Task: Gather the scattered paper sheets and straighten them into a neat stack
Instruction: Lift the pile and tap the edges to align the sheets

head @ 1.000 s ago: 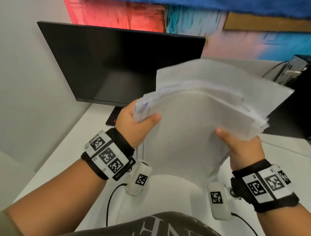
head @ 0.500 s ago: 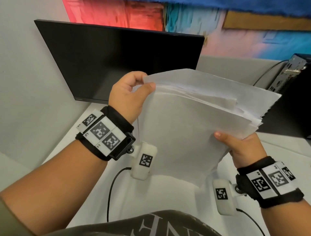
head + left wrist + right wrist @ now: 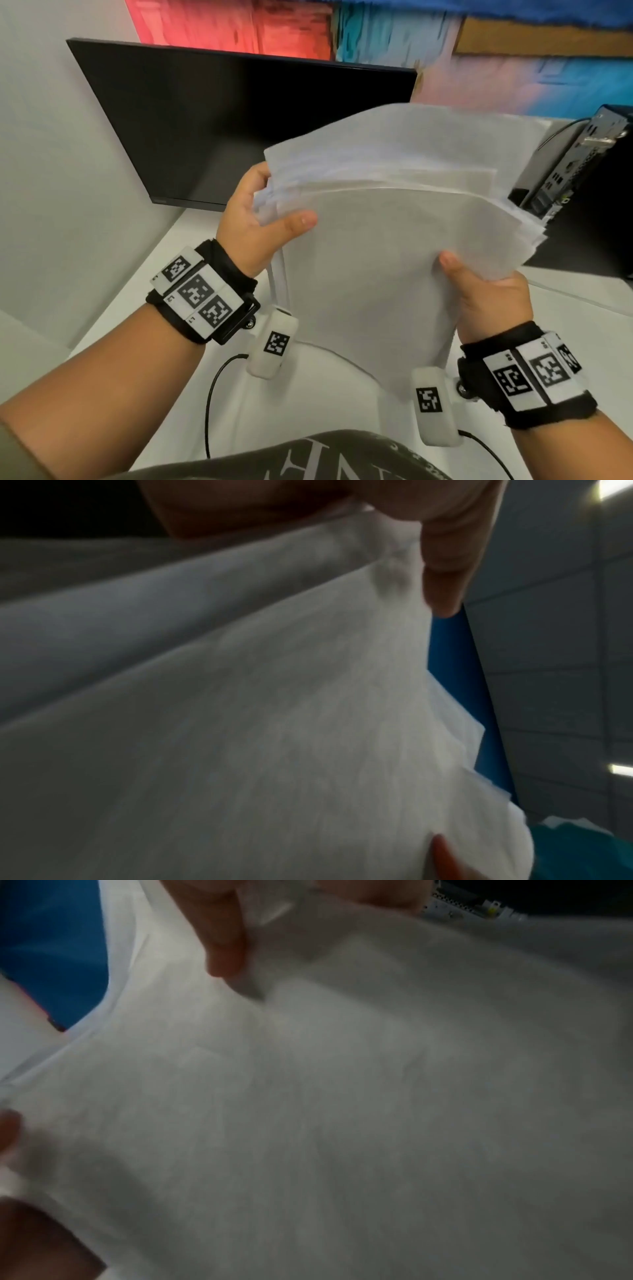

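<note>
Above white surface [image 3: 191,346], in front of black flat monitor [image 3: 219,130]: I hold loose bundle of white paper sheets [image 3: 394,240] in air, edges fanned, uneven. My left hand [image 3: 253,219] pinches left edge, thumb on top. My right hand [image 3: 493,301] clamps right lower edge. Black computer case [image 3: 582,178] at right.

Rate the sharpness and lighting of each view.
Head view: bright, fairly sharp, wide-angle bending the monitor. Left wrist view: dim, soft, the paper sheets backlit by ceiling lights. Right wrist view: dimmest and blurriest, the sheets filling it, the thumb smeared.
</note>
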A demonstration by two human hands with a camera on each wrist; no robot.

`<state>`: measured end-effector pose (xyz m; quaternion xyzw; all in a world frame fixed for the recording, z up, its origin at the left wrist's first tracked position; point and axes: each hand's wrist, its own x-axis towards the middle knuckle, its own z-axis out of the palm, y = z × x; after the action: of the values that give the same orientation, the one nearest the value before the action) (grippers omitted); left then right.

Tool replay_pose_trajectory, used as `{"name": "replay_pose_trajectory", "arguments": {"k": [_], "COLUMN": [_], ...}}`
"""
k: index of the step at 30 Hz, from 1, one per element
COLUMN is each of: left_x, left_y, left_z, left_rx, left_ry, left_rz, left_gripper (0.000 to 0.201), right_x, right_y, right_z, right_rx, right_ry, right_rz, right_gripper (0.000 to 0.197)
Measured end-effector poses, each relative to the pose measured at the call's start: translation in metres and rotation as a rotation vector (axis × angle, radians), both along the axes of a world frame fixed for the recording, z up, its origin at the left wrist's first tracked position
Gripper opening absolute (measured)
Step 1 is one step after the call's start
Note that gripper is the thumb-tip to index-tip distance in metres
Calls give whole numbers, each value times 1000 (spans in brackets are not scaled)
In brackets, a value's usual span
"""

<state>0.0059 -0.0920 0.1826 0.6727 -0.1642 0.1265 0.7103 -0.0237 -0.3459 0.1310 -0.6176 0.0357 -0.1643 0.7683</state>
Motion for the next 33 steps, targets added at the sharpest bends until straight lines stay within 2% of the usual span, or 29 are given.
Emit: {"name": "replay_pose_trajectory", "arguments": {"k": [4, 8, 12, 14, 16, 19, 22, 25, 28, 31, 33], "left_x": [-2, -5, -7, -6, -4, -1, 0, -1, -2, -2, -2], "left_y": [5, 2, 0, 1, 1, 1, 2, 2, 2, 1, 1], "left_z": [-15, -20, -14, -11, -9, -7, -8, -8, -8, -8, -6], "left_rx": [164, 203, 213, 171, 112, 66, 52, 48, 42, 14, 14], "left_ry": [-24, 4, -31, -27, -6, 10, 18, 29, 38, 41, 36], "left_rz": [87, 91, 65, 45, 28, 13, 4, 17, 25, 18, 19], "left_gripper": [44, 38, 38, 38, 48, 62, 65, 63, 61, 48, 47], "right_x": [-5, -9, -2, -1, -1, -2, -2, 0, 2, 3, 2], "right_y": [0, 2, -4, -5, -2, 1, 0, -1, -2, -3, -3], "right_z": [-3, 1, 18, 33, 46, 55, 57, 55, 53, 52, 51], "right_rx": [-2, -21, -67, -111, -204, -305, -439, -646, -687, -786, -857], "right_ry": [-38, -54, -192, -291, -417, -544, -623, -667, -675, -664, -654], "right_rz": [60, 170, 137, 121, 117, 125, 95, -32, -65, -113, -108], "right_gripper": [24, 23, 64, 58, 51, 58, 61, 60, 61, 50, 44]}}
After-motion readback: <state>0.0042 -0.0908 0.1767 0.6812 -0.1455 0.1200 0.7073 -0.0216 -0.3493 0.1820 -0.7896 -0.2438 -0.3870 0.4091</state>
